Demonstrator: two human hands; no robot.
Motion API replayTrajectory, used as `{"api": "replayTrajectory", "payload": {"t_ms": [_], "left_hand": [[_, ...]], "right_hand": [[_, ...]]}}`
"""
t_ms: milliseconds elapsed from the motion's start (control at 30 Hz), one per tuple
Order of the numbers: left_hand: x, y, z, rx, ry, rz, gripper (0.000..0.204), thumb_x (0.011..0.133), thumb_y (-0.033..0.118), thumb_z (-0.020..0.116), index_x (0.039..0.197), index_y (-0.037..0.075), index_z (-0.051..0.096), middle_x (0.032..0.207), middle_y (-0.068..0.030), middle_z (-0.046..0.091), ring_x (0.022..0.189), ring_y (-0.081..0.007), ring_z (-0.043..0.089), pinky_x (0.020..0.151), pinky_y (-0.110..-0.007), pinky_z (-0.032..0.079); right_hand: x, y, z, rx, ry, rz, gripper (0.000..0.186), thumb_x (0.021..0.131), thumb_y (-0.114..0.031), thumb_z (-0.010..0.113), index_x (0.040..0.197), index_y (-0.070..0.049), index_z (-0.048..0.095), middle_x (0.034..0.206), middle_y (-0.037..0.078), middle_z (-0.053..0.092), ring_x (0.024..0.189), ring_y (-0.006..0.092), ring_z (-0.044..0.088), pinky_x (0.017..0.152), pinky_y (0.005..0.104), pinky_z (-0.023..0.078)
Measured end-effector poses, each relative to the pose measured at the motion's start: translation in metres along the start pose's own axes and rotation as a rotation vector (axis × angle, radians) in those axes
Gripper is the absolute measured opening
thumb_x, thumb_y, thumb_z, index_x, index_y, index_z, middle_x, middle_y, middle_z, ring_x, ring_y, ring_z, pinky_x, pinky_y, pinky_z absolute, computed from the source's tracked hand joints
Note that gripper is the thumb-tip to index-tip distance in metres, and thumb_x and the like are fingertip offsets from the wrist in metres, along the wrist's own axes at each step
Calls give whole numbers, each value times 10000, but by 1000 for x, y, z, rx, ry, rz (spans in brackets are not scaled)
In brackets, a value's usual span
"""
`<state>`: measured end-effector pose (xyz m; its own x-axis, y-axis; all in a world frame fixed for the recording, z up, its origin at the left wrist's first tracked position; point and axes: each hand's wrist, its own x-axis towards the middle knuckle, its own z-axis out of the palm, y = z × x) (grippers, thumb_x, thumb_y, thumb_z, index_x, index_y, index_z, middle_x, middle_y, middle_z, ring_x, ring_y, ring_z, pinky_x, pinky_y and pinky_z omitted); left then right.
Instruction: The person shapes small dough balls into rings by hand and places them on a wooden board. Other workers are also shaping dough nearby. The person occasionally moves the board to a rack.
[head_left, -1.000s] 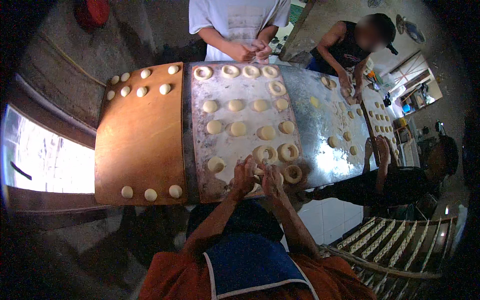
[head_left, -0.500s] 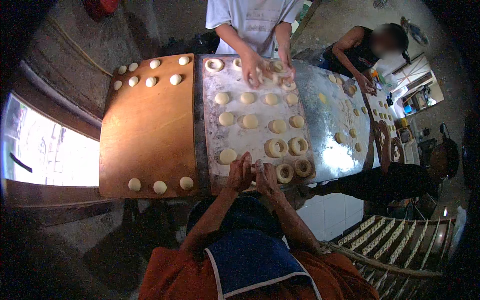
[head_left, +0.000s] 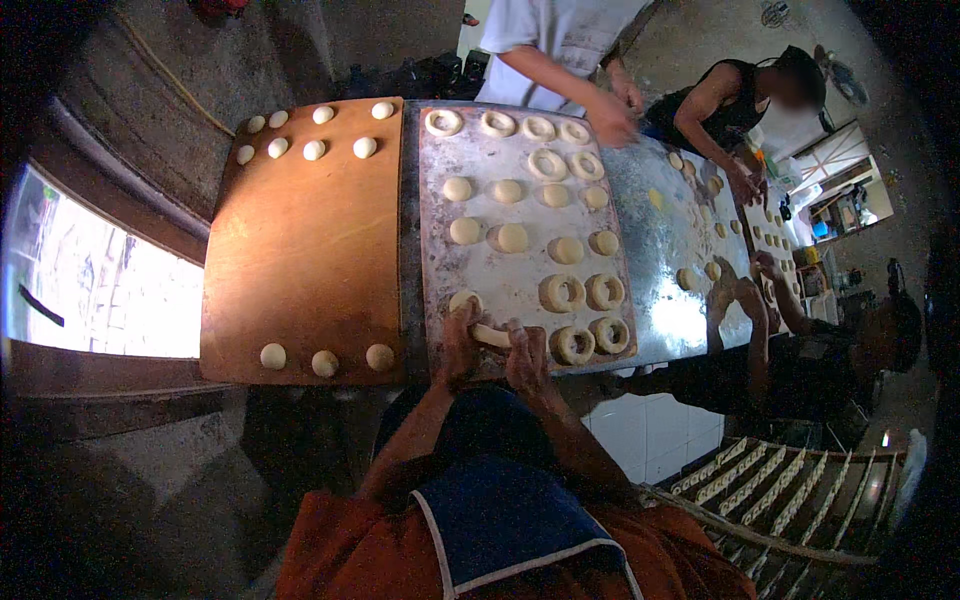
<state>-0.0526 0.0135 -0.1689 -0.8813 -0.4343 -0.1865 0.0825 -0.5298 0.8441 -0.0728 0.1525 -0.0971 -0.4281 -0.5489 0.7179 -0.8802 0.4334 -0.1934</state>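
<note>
My left hand (head_left: 460,343) and my right hand (head_left: 526,357) are at the near edge of a floured board (head_left: 480,270). Both are closed on the ends of a short, pale dough piece (head_left: 490,335) stretched between them. A round dough ball (head_left: 465,301) lies just beyond my left fingers, partly hidden. To the right of my right hand sits a dough ring (head_left: 574,346), with several more rings around it. Rows of dough balls (head_left: 513,237) fill the middle of the board.
A brown wooden board (head_left: 300,250) on the left carries dough balls at its far and near ends. Across the table a co-worker in a white shirt (head_left: 560,50) stands by more dough rings (head_left: 443,123). Further co-workers are at the metal table (head_left: 660,240). A rack of twisted dough strips (head_left: 780,490) stands lower right.
My hands have drawn apart slightly, and the dough between them now shows as a longer piece. The white-shirted co-worker has shifted right, hands off the far rings. The whole view has shifted a little.
</note>
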Motion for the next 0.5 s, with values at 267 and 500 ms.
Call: {"api": "replayTrajectory", "payload": {"t_ms": [267,500], "left_hand": [[-25,69,0,227,-67,19,528,1055,426,386,886,-21,611,855,-158,647,735,-247,599,686,-426,482],[-49,65,-13,408,-12,0,558,1068,444,390,924,-48,611,826,-108,604,726,-195,560,673,-413,478]], "right_hand": [[-48,18,18,119,-284,-31,512,907,-23,624,1389,48,467,1157,264,592,966,429,586,787,556,480],[26,-18,-19,612,-900,534,416,918,-124,616,1280,47,505,1034,243,628,887,394,615,738,500,490]]}}
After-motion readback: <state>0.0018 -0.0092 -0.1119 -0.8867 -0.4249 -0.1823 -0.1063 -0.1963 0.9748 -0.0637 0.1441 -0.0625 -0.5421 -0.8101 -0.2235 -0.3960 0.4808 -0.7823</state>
